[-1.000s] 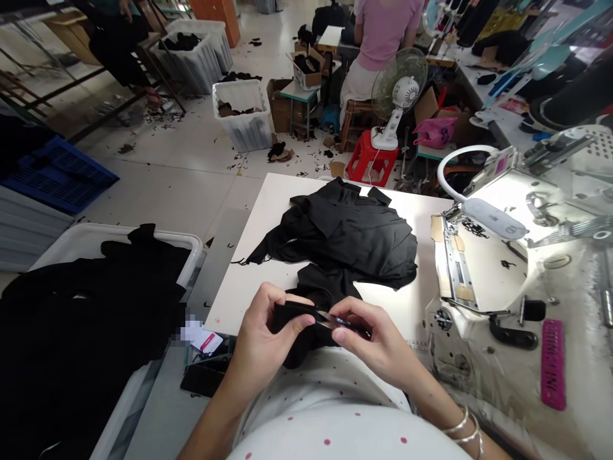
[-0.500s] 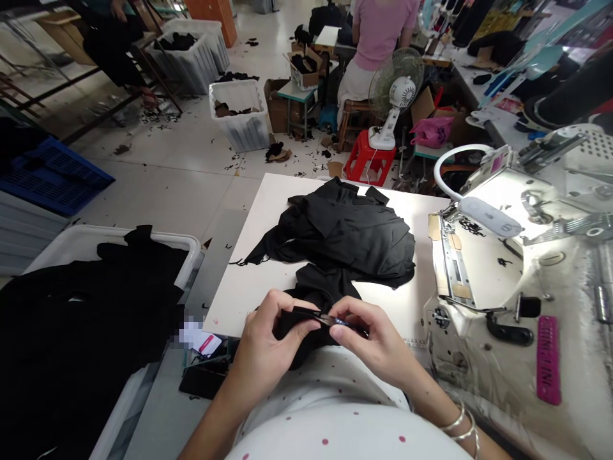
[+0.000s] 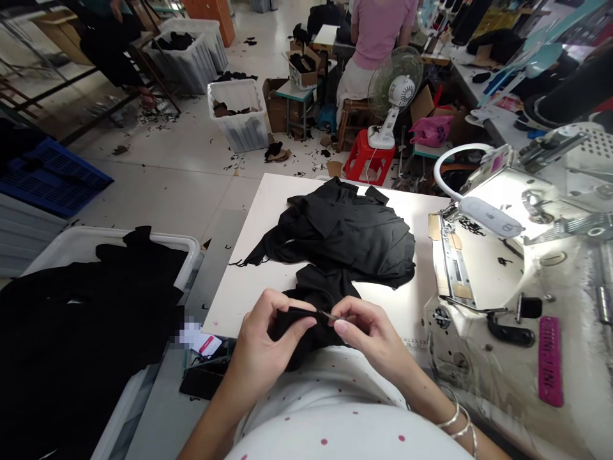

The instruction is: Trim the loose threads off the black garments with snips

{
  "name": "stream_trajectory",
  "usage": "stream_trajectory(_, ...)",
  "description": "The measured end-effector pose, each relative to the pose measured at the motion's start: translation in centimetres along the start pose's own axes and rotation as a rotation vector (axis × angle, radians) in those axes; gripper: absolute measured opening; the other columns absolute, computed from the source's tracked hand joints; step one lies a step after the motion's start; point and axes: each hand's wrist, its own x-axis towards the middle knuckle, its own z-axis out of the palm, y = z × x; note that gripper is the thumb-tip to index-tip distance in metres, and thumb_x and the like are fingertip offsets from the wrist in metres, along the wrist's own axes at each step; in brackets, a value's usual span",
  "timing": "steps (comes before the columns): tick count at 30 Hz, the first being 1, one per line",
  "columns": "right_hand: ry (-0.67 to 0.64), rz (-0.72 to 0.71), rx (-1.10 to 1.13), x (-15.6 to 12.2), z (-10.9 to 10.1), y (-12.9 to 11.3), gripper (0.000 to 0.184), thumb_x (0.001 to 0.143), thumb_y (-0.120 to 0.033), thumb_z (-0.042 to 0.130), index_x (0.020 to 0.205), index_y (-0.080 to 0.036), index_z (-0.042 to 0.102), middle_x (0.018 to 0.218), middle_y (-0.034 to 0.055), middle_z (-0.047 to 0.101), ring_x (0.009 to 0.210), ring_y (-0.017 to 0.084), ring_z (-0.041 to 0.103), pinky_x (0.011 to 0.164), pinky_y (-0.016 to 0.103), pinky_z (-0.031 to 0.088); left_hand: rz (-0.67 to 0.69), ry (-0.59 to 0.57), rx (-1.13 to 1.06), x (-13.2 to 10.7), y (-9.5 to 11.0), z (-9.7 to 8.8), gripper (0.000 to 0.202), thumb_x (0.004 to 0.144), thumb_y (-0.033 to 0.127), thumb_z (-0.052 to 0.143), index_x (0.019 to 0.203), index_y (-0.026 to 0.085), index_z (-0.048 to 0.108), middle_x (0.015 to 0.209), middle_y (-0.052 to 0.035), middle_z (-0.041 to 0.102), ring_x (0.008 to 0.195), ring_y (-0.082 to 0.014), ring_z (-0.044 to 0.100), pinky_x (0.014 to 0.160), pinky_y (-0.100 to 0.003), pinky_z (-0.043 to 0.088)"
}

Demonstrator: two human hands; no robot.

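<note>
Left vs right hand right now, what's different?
The left hand grips a fold of black fabric, while the right hand pinches a thin metal tool. The left hand's fingers curl around the cloth; the right hand's fingertips close on something slender. The right wrist wears metal bangles; none show on the left wrist. Both hands are bare and meet above the white table.

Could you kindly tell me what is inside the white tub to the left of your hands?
Black garments fill the white tub, piled over its rim, hiding its bottom.
</note>
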Motion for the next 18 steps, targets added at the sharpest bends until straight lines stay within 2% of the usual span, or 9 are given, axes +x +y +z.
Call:
stream_trajectory(5,-0.014,0.066,-0.012,-0.21,-0.71,0.17,0.021,0.078,-0.036,0.058,0.079,-0.016,0.056,0.069,-0.0007,0.048,0.058,0.009,0.04,0.051,0.021,0.03,-0.07,-0.008,-0.073,0.32,0.03,-0.47,0.024,0.075,0.023,0.058,0.07,0.022,0.035,0.072,0.0052,0.065,0.071,-0.0106,0.063,0.066,-0.021,0.048)
stream_trajectory(11,-0.061,0.027,-0.027,0.26,-0.71,0.37,0.023,0.077,-0.038,0.058,0.079,-0.016,0.057,0.066,-0.0012,0.045,0.058,0.009,0.038,0.051,0.021,0.03,-0.142,-0.048,-0.128,0.58,0.12,-0.44,0.03,0.073,0.028,0.058,0.067,0.022,0.029,0.07,0.0042,0.065,0.065,-0.0113,0.061,0.059,-0.022,0.046)
stream_trajectory(18,-0.058,-0.005,-0.004,0.48,-0.31,0.49,0.025,0.078,-0.04,0.057,0.075,-0.016,0.056,0.063,-0.0017,0.043,0.055,0.008,0.035,0.048,0.021,0.028,-0.141,-0.08,-0.18,0.41,-0.23,-0.41,0.031,0.074,0.025,0.058,0.068,0.022,0.028,0.071,0.0059,0.064,0.068,-0.0109,0.062,0.062,-0.021,0.046)
